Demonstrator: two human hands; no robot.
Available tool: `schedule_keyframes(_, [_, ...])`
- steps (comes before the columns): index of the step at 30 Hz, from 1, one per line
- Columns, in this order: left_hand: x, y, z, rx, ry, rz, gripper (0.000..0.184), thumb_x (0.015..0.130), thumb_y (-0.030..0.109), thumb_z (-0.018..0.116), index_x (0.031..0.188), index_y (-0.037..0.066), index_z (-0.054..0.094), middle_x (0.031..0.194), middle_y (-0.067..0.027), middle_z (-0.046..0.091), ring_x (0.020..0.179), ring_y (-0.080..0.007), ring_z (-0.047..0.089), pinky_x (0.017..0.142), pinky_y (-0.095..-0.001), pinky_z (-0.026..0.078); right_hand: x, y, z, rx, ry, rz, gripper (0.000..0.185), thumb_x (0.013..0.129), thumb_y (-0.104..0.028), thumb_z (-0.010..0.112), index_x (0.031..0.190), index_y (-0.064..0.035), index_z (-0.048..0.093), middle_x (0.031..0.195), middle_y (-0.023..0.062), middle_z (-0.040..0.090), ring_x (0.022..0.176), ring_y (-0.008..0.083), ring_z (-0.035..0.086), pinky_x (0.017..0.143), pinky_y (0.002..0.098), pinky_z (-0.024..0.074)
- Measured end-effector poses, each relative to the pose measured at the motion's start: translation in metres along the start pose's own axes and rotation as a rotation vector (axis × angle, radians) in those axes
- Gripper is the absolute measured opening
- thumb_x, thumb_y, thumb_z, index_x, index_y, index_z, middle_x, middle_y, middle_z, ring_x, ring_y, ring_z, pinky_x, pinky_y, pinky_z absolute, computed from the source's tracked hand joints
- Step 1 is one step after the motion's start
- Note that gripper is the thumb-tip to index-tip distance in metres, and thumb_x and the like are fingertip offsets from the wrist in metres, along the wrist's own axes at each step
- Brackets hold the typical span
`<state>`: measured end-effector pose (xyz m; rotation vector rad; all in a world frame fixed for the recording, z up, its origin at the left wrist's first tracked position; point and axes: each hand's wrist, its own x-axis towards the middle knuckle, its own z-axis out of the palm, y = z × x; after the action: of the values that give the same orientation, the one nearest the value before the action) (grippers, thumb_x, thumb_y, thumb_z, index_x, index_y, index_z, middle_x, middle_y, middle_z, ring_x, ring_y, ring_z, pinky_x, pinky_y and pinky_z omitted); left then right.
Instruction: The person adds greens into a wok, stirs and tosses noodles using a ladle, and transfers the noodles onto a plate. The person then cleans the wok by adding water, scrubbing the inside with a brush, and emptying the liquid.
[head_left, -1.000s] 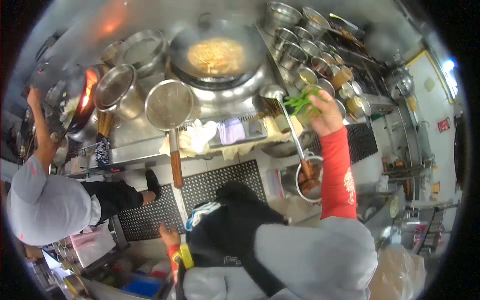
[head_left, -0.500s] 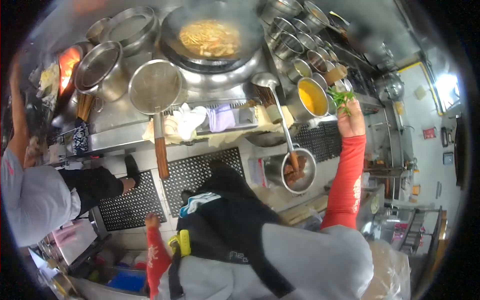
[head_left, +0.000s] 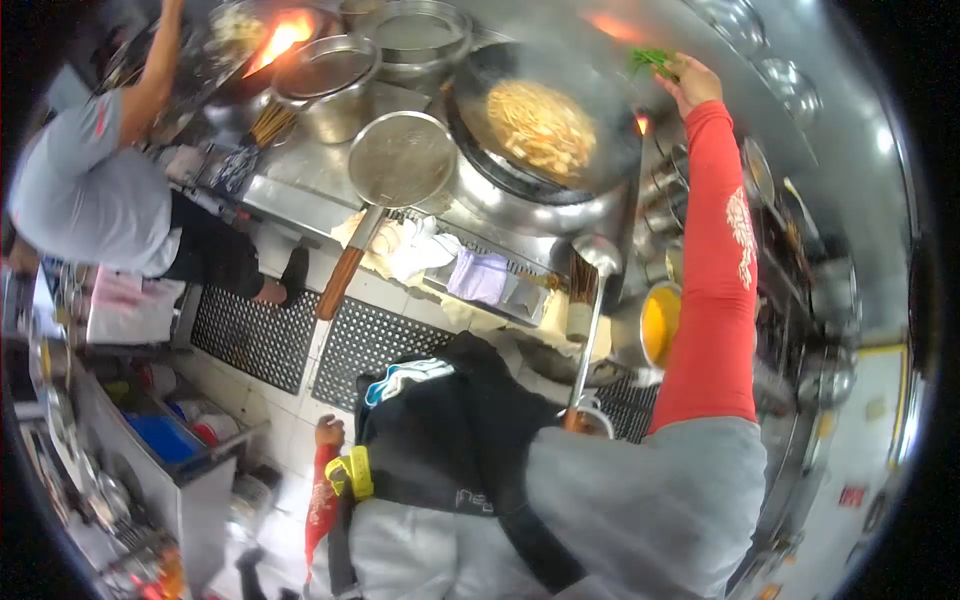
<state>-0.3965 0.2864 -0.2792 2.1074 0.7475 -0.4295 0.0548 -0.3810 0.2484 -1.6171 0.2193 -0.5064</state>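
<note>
My right hand point(head_left: 692, 84), on a stretched-out arm in a red sleeve, grips a bunch of chopped green stalks point(head_left: 652, 62) to the upper right of a large wok point(head_left: 480, 75). Pale strips of food point(head_left: 541, 126) lie steaming in the wok. Low beside my body hangs my left hand point(head_left: 329, 431), fingers curled, near a yellow strap point(head_left: 352, 471); whether it holds anything is too small to tell. A wooden-handled strainer point(head_left: 402, 158) and a ladle point(head_left: 597, 256) rest near the wok.
At the left a co-worker point(head_left: 95, 190) stands by a flaming wok. Metal pots point(head_left: 327, 75) stand between the two woks. Folded cloths point(head_left: 478, 276) lie along the stove edge. A pot of yellow liquid point(head_left: 660, 323) is beside my right arm. Perforated black mats point(head_left: 370, 345) cover floor.
My right hand has moved from the containers at the right up to beside the wok, still holding the greens. The camera view has turned, shifting the stove rightward.
</note>
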Motion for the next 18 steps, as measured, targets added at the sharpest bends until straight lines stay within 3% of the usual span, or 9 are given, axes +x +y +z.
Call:
schedule_keyframes(1, [-0.013, -0.022, 0.016, -0.002, -0.053, -0.084, 0.041, 0.072, 0.019, 0.067, 0.107, -0.002, 0.059, 0.077, -0.0149, 0.066, 0.062, -0.0206, 0.064, 0.059, -0.0325, 0.052, 0.016, 0.003, 0.011, -0.108, 0.022, -0.021, 0.027, 0.088, -0.005, 0.058, 0.114, 0.0045, 0.058, 0.100, 0.0116, 0.064, 0.083, 0.0238, 0.065, 0.071, 0.0311, 0.0544])
schedule_keyframes(3, [-0.026, -0.111, 0.065, 0.057, 0.054, 0.042, 0.043, 0.072, 0.019, 0.070, 0.108, -0.001, 0.059, 0.077, -0.0153, 0.066, 0.069, -0.0219, 0.065, 0.063, -0.0335, 0.053, 0.036, -0.001, 0.031, -0.407, 0.041, -0.076, 0.027, 0.087, -0.011, 0.061, 0.110, 0.0011, 0.062, 0.092, 0.0095, 0.066, 0.075, 0.0207, 0.065, 0.064, 0.0292, 0.0542])
schedule_keyframes(5, [-0.085, -0.126, 0.067, 0.100, 0.018, -0.168, 0.042, 0.072, 0.020, 0.069, 0.108, -0.001, 0.059, 0.080, -0.0159, 0.066, 0.072, -0.0230, 0.065, 0.065, -0.0342, 0.053, 0.051, -0.010, 0.045, -0.798, 0.038, -0.156, 0.027, 0.085, -0.017, 0.064, 0.107, -0.0029, 0.066, 0.081, 0.0080, 0.068, 0.067, 0.0182, 0.065, 0.058, 0.0289, 0.0530])
schedule_keyframes(8, [-0.141, -0.137, 0.077, 0.088, 0.012, -0.336, 0.041, 0.073, 0.021, 0.067, 0.107, 0.000, 0.060, 0.083, -0.0169, 0.066, 0.076, -0.0247, 0.065, 0.069, -0.0352, 0.052, 0.091, 0.003, 0.049, -1.101, 0.038, -0.544, 0.027, 0.081, -0.021, 0.067, 0.106, -0.0090, 0.069, 0.073, 0.0071, 0.068, 0.062, 0.0141, 0.064, 0.053, 0.0298, 0.0509])
schedule_keyframes(11, [-0.162, -0.144, 0.088, 0.067, 0.018, -0.408, 0.040, 0.074, 0.023, 0.064, 0.107, 0.000, 0.061, 0.087, -0.0178, 0.066, 0.080, -0.0264, 0.065, 0.072, -0.0362, 0.052, 0.108, 0.003, 0.060, -1.023, -0.053, -0.501, 0.030, 0.082, -0.016, 0.064, 0.110, -0.0089, 0.068, 0.073, 0.0095, 0.069, 0.063, 0.0154, 0.065, 0.060, 0.0296, 0.0513])
schedule_keyframes(13, [-0.164, -0.148, 0.092, 0.053, 0.026, -0.422, 0.039, 0.075, 0.023, 0.063, 0.107, 0.001, 0.062, 0.089, -0.0185, 0.066, 0.082, -0.0276, 0.064, 0.075, -0.0368, 0.052, 0.087, -0.012, 0.072, -0.989, -0.102, -0.315, 0.031, 0.081, -0.013, 0.061, 0.111, -0.0098, 0.067, 0.082, 0.0109, 0.070, 0.071, 0.0161, 0.066, 0.067, 0.0284, 0.0517])
schedule_keyframes(15, [-0.156, -0.147, 0.094, 0.043, 0.036, -0.406, 0.038, 0.076, 0.024, 0.061, 0.106, 0.001, 0.062, 0.091, -0.0191, 0.066, 0.085, -0.0287, 0.064, 0.077, -0.0375, 0.052, 0.097, -0.011, 0.072, -0.952, -0.142, -0.303, 0.038, 0.077, -0.009, 0.064, 0.115, -0.0086, 0.065, 0.093, 0.0115, 0.070, 0.082, 0.0187, 0.066, 0.075, 0.0299, 0.0511])
schedule_keyframes(17, [-0.141, -0.133, 0.088, 0.033, 0.048, -0.380, 0.038, 0.076, 0.025, 0.060, 0.106, 0.001, 0.063, 0.094, -0.0198, 0.066, 0.088, -0.0298, 0.064, 0.080, -0.0381, 0.051, 0.165, 0.027, 0.054, -0.917, -0.180, -0.463, 0.055, 0.069, -0.003, 0.074, 0.122, -0.0054, 0.060, 0.107, 0.0115, 0.068, 0.095, 0.0230, 0.065, 0.084, 0.0341, 0.0498])
schedule_keyframes(18, [-0.131, -0.131, 0.087, 0.032, 0.056, -0.359, 0.038, 0.077, 0.025, 0.059, 0.106, 0.002, 0.063, 0.095, -0.0201, 0.066, 0.089, -0.0304, 0.064, 0.081, -0.0385, 0.051, 0.156, 0.016, 0.055, -0.977, -0.146, -0.505, 0.052, 0.070, -0.005, 0.073, 0.121, -0.0061, 0.061, 0.108, 0.0119, 0.068, 0.097, 0.0238, 0.064, 0.085, 0.0342, 0.0494])
